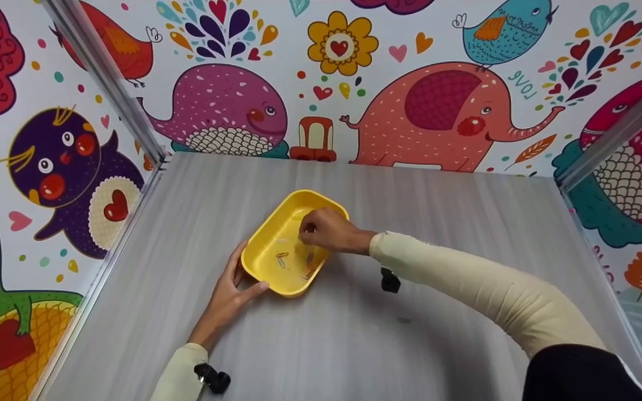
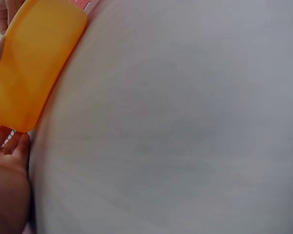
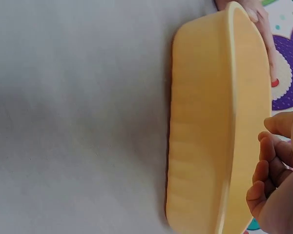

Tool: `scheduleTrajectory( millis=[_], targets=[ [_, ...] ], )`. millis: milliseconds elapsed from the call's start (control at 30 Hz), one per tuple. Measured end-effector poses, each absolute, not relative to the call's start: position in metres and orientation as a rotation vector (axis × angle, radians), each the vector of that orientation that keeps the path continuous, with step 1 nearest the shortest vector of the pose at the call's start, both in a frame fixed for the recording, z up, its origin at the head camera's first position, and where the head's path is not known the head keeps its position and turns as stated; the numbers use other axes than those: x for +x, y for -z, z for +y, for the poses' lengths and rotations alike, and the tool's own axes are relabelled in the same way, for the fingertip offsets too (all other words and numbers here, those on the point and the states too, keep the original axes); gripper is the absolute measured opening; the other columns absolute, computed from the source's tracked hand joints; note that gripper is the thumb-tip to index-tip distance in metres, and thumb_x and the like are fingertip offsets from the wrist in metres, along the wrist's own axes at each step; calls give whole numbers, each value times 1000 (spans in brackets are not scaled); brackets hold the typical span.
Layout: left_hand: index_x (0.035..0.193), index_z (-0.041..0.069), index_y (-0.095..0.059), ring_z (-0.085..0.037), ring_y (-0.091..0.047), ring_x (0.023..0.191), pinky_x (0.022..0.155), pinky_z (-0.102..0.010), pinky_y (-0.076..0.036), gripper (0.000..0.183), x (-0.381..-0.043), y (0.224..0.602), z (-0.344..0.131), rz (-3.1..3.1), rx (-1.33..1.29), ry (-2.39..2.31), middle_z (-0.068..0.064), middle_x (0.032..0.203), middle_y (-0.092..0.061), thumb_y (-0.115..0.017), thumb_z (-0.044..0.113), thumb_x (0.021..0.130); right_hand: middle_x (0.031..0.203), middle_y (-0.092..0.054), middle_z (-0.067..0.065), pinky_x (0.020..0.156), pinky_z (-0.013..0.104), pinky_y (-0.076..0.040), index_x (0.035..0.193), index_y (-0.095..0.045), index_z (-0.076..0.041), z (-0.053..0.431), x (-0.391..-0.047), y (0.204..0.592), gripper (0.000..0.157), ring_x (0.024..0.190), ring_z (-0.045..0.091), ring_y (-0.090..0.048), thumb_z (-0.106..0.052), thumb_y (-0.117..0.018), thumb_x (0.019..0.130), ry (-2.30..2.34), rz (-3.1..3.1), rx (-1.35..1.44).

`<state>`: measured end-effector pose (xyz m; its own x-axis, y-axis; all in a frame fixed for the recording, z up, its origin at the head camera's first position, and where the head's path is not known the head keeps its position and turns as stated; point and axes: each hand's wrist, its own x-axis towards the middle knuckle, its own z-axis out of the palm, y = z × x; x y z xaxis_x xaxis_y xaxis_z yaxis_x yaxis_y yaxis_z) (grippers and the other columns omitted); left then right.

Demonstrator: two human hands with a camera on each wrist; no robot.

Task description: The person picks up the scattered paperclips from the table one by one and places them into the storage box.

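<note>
A yellow plastic tray (image 1: 265,231) with rounded corners stands at an angle on the grey table. Several small paper clips (image 1: 282,255) lie scattered on its floor. My left hand (image 1: 233,292) grips the tray's near left corner, thumb at the front and fingers along the side. Over the tray's right side hangs my right hand (image 1: 329,229), its fingers curled and thumb close to the index finger. In the right wrist view that hand (image 3: 283,168) is beside the rim; whether a clip is between its fingertips is too small to tell.
The grey table (image 1: 187,206) is bounded by printed panels (image 1: 321,72) at the back and both sides, with metal posts (image 1: 115,83) at the corners. Black wrist cameras (image 1: 212,379) sit by both forearms. A dark shadow falls on the table under the right arm.
</note>
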<state>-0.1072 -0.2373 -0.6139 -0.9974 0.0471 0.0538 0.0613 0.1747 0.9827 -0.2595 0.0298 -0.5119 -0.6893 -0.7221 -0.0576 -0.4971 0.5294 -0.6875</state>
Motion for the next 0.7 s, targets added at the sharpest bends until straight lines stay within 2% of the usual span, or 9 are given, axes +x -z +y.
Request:
scheduleTrajectory(
  millis=[133, 333, 700],
  targets=[
    [177, 14, -20, -33, -26, 166, 119, -10, -29, 103, -107, 614, -237, -2377, -114, 2037, -12, 182, -23, -84, 8, 97, 101, -79, 6, 82, 31, -60, 118, -82, 2, 45, -259, 511, 21, 86, 21, -66, -12, -78, 103, 1001, 2454, -964],
    [177, 14, -20, -31, -26, 167, 119, -10, -28, 103, -108, 616, -236, -2388, -105, 2026, -11, 182, -22, -84, 8, 97, 99, -77, 2, 83, 32, -59, 115, -84, -5, 79, -252, 509, 15, 89, 21, -65, -12, -76, 104, 1140, 2468, -905],
    [177, 17, -22, -27, -27, 166, 119, -11, -30, 104, -109, 614, -236, -2374, -86, 2032, -6, 181, -26, -87, 9, 95, 91, -74, -3, 73, 27, -52, 110, -86, -12, 134, -221, 514, 10, 82, 19, -62, -13, -78, 104, 1306, 2510, -892]
  ],
)
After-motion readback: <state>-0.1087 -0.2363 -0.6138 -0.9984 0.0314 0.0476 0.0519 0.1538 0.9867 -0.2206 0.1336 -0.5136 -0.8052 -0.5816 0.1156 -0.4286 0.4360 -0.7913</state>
